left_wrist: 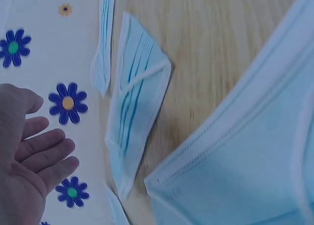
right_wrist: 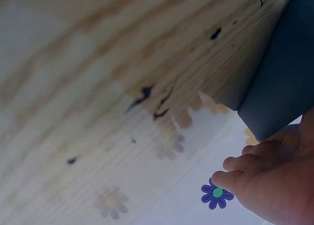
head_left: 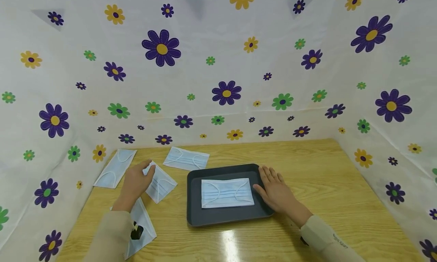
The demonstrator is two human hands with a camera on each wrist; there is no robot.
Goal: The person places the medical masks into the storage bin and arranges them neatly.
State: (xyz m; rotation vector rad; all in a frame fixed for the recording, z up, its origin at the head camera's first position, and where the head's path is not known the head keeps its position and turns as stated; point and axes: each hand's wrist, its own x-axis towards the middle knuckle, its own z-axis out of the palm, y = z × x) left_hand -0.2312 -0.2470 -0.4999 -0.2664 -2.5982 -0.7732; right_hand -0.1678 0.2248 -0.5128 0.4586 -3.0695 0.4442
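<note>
Dark-grey rectangular tray (head_left: 225,215) meets a straight-fingered right hand (head_left: 275,192), probably steadying it — the empty, loosely parted left hand (head_left: 136,180) hovers by a pale-blue pleated mask (head_left: 163,183).

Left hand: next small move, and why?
I'd probably lower the left hand to pinch the nearest mask. Its fingers hold nothing, and that mask lies right by them. The tray holds just one mask, while the right hand rests at its right edge.

Downward head view, 2 wrist close-ups share tabletop (head_left: 327,178).
</note>
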